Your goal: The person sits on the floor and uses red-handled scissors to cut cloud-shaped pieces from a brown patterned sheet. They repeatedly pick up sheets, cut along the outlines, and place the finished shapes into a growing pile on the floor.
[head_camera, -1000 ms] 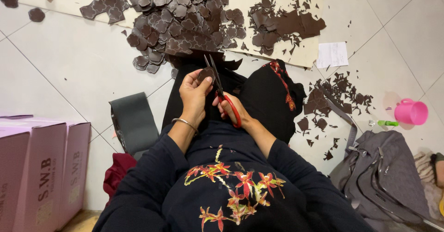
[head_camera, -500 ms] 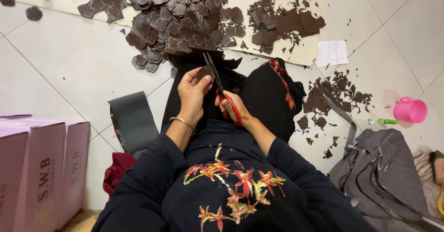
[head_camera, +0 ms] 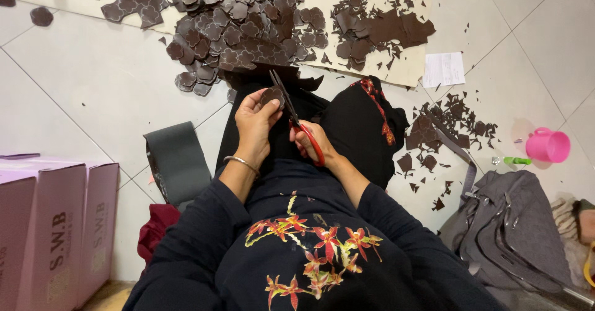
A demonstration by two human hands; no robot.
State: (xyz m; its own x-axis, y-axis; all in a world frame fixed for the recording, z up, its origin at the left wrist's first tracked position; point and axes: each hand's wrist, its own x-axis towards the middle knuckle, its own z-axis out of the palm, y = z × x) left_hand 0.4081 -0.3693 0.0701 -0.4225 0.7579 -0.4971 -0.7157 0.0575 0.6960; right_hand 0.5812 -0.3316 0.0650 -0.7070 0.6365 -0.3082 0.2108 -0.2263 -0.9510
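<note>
So the left hand is pinching a small dark brown cut-out piece between thumb and fingertips, holding it up over the lap. The right hand is wrapped through the red handles of the scissors, fingers closed on the grips, and the blades point up and away with the tips right at the edge of that piece. Blades look nearly closed, only a sliver of gap showing.

Compared to a second ago, honestly not much has changed: same pinch, same scissor grip, both hands in about the same spot over the black-clothed lap. The blades sit maybe a touch more upright and the piece looks turned a bit in the fingers, but it's subtle.

Further out, there's a big heap of finished brown shapes on the tiled floor just ahead of the knees, and offcuts scattered on a cream sheet beyond. More scraps lie to the right, near a pink cup and a grey bag. Pink boxes stand at the left.
</note>
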